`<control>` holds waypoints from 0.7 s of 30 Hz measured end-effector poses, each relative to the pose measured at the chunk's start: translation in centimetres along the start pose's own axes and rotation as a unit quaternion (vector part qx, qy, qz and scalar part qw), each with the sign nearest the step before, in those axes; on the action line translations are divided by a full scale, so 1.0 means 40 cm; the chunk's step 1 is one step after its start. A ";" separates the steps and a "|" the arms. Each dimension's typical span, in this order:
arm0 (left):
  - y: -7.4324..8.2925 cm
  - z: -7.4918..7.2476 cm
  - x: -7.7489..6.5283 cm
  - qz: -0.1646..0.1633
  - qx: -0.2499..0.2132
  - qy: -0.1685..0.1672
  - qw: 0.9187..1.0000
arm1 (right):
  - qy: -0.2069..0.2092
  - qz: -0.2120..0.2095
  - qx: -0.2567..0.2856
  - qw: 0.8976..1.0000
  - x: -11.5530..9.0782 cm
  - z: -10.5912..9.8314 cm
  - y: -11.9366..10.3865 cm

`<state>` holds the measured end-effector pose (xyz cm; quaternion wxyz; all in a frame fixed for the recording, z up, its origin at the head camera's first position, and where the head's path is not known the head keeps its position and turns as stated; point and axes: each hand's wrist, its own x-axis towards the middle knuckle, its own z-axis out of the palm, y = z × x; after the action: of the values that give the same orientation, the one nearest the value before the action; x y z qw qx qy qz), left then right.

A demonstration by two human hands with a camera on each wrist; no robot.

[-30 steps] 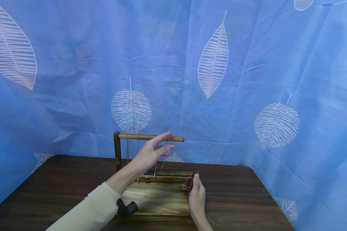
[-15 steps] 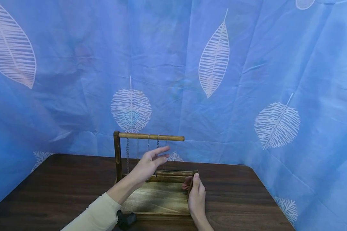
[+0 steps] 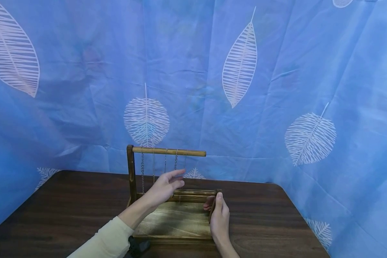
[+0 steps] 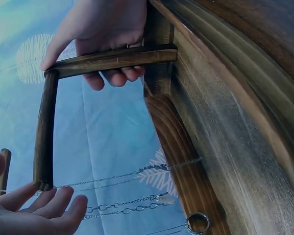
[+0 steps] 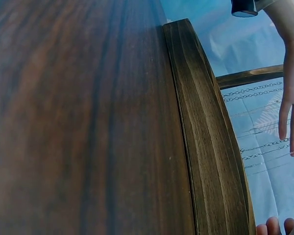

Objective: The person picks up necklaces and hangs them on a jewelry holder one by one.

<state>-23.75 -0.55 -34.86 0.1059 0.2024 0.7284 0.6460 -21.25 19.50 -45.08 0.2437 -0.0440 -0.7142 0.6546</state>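
A wooden jewelry stand stands on the table, with several thin silver necklaces hanging from its upper bar. My left hand is in front of the hanging chains, fingers extended beside the free end of the shorter, lower bar. In the left wrist view, its fingertips lie right by that bar end and a fine chain. A ring pendant hangs close to the stand's back rail. My right hand grips the stand's right post, thumb at its top corner and fingers curled behind.
The stand's shallow wooden tray base spreads in front of the bars. Dark wood tabletop extends on both sides. A blue curtain with white leaf prints hangs behind. A black device sits at my left wrist.
My left hand has moved down from the upper bar along the hanging chains, and slightly left, uncovering more necklaces. The right hand keeps its grip on the post.
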 end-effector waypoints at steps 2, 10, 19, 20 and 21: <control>-0.001 0.000 0.000 -0.002 0.002 -0.004 1.000 | -0.001 0.000 -0.002 1.000 0.000 -0.001 -0.001; -0.005 -0.003 -0.010 0.012 0.008 -0.022 1.000 | 0.000 -0.004 0.003 1.000 0.000 0.000 0.001; 0.032 -0.028 -0.038 0.043 0.033 -0.029 0.998 | -0.006 0.000 0.001 1.000 0.001 -0.002 -0.001; 0.038 -0.030 -0.043 0.048 0.035 -0.027 0.998 | -0.006 0.000 0.002 1.000 0.001 -0.002 -0.001; 0.044 -0.031 -0.050 0.053 0.035 -0.030 0.998 | -0.007 -0.001 0.004 1.000 0.001 -0.003 0.000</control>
<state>-22.20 -2.36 -33.15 0.0860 0.2633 0.7351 0.6188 -21.22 19.61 -45.07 0.2400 -0.0378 -0.7136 0.6571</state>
